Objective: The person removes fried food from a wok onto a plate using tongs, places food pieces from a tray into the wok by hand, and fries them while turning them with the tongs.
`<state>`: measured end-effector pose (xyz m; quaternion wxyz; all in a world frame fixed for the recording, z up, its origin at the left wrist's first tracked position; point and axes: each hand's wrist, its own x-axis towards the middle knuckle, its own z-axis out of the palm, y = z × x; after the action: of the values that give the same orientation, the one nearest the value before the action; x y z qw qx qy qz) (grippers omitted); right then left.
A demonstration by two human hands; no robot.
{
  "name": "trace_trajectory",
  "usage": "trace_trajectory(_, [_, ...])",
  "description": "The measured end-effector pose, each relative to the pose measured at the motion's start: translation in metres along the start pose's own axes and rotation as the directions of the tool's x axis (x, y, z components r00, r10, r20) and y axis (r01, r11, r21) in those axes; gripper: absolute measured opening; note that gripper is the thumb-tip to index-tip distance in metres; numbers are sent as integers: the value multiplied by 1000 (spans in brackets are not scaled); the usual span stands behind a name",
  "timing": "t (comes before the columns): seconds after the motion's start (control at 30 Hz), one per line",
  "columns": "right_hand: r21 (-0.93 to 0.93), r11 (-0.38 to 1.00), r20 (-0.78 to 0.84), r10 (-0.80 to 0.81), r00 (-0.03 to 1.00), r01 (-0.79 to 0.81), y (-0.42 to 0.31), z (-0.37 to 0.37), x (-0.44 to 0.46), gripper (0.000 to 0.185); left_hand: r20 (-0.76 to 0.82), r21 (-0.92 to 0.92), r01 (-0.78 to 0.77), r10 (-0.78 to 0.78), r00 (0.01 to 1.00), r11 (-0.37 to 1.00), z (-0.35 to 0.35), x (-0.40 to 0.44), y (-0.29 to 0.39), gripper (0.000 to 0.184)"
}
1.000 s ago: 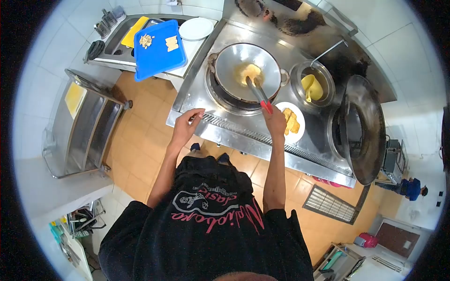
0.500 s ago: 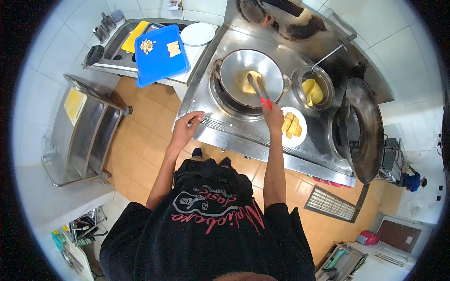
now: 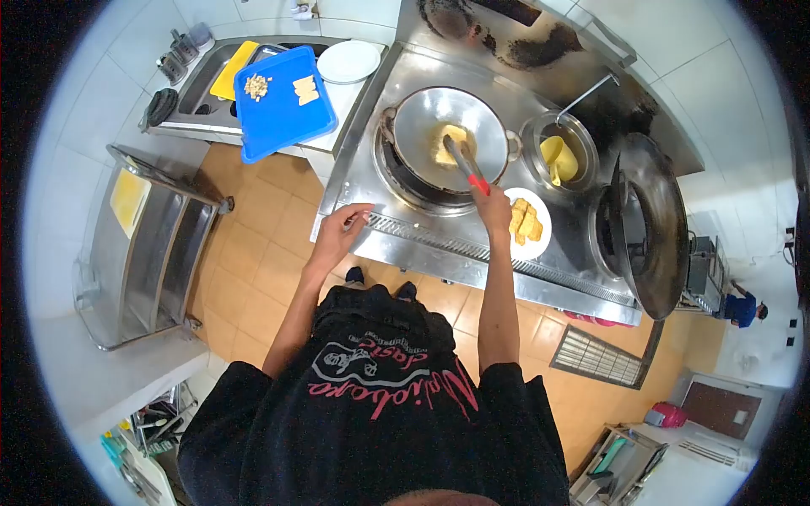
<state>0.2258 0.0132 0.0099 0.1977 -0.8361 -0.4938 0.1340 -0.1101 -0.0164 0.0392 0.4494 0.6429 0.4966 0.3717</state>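
Observation:
My right hand [image 3: 492,208] grips the red handle of metal tongs [image 3: 466,164]. The tongs' tips touch a yellowish piece of food [image 3: 450,143] frying in oil in a steel wok [image 3: 420,118]. Close to the right of that hand, a white plate [image 3: 542,239] holds several golden fried pieces [image 3: 525,223]. My left hand [image 3: 343,228] hovers by the front edge of the stove, its fingers curved with the thumb apart and nothing in them.
A blue tray [image 3: 283,126] with chopped bits and pale slices lies beside white plates [image 3: 348,61] at the left. A pot [image 3: 582,173] with a yellow jug [image 3: 558,160] and a large dark wok [image 3: 662,228] stand right. A person [image 3: 741,309] is far right.
The tongs' tips have shifted over the food in the wok, and the food's position in the oil differs slightly. My left hand has barely moved. The view has tilted slightly.

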Motion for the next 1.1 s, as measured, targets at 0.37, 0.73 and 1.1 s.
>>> trace_trajectory(0.37, [38,999,46,-6,999,5,7,-11,-49,41,66,17,4,-5,998,1000,24,13,3,21])
trace_trajectory(0.73, [61,994,-44,-88,995,90,7,-12,-54,39,93,6,-162,160,983,987,64,48,21,25])
trace_trajectory(1.1, [157,977,-31,-140,990,143,1,-2,-46,37,61,51,-122,119,991,991,58,37,17,24])
